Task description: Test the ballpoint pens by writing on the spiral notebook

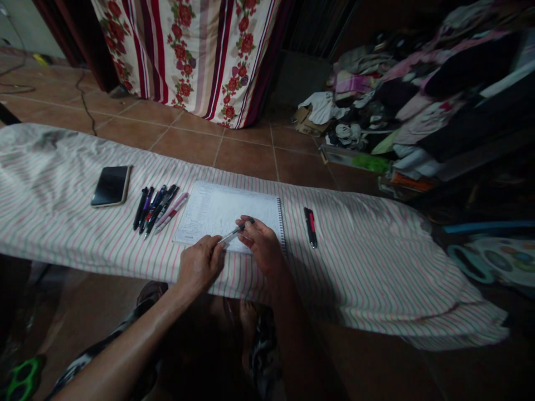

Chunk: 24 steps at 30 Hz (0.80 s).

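Slim silvery-black pen (230, 233) bridges left hand (199, 260) and right hand (263, 240), fingers pinching both ends, likely for steadiness.

Smooth plastic in held pen (230, 232); matt paper in notebook (217, 207); creased cloth in striped cover (371, 267); glossy, glass-like face on phone (111, 186).

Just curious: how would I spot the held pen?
On the striped cloth lies a notebook. Over it, left hand and right hand hold a pale, dark-ended pen. Unlike the bunched pens and the pair at right, it's in hand.
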### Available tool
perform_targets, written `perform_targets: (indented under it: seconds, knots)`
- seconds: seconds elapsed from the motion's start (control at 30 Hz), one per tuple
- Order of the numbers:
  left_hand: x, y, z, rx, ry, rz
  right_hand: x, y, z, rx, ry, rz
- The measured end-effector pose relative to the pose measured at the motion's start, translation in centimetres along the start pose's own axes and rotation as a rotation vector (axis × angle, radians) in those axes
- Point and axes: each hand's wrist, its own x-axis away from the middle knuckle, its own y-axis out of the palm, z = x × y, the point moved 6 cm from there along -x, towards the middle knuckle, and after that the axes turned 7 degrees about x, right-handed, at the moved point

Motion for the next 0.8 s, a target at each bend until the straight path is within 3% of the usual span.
perform_targets:
  seconds: [0.2,0.6,0.8]
  knots:
    - [0.0,0.3,0.1,0.013,0.058,-0.021,-0.3,-1.1,0.2,0.139,-0.029,0.187]
    - [0.0,0.2,0.4,-0.08,0.092,-0.055,-0.4,-1.2,0.3,-0.02,-0.02,0.125]
    - [-0.2,0.4,0.0,0.071,0.016,-0.083,-0.5,-1.3,0.0,-0.001,-0.053,0.156]
